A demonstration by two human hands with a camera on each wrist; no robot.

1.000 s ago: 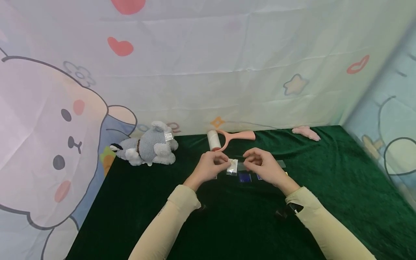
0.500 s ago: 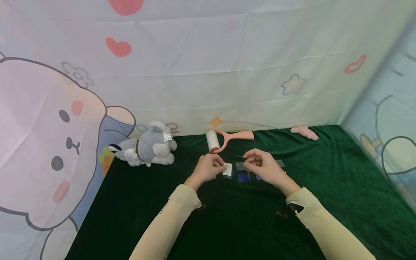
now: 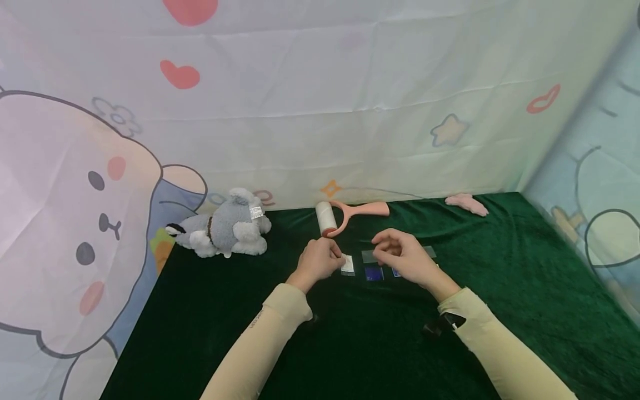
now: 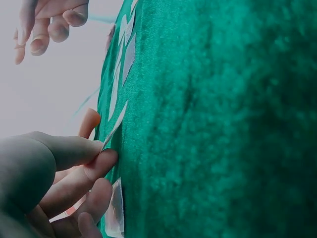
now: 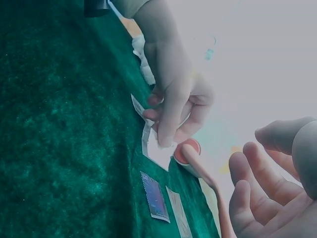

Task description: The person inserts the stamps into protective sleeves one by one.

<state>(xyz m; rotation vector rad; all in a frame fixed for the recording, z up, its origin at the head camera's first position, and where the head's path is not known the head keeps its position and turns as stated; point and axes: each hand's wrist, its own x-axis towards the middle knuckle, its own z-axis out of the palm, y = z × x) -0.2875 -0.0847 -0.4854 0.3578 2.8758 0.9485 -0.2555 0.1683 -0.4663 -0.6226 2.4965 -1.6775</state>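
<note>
My left hand (image 3: 317,260) pinches a small flat white packet (image 3: 348,266) with a clear edge between thumb and fingertips. In the left wrist view the packet (image 4: 118,121) is tilted, its far end raised just over the green cloth. Another small clear-edged packet (image 4: 116,210) lies below that hand. To the right is a small blue packet (image 3: 374,273), flat on the cloth, and behind it a clear, greyish strip (image 3: 369,256). My right hand (image 3: 404,257) hovers over the strip and partly hides it. Its fingers are loosely bent and hold nothing.
A lint roller (image 3: 327,218) with a peach handle (image 3: 370,209) lies behind the hands. At the back left lies a grey plush toy (image 3: 227,228); a pink fluffy item (image 3: 467,204) is at the back right. A printed curtain (image 3: 300,83) hangs behind the green-covered table (image 3: 500,311).
My left hand has moved the white packet slightly left and down toward the cloth, away from the right hand. The right hand has stayed almost still.
</note>
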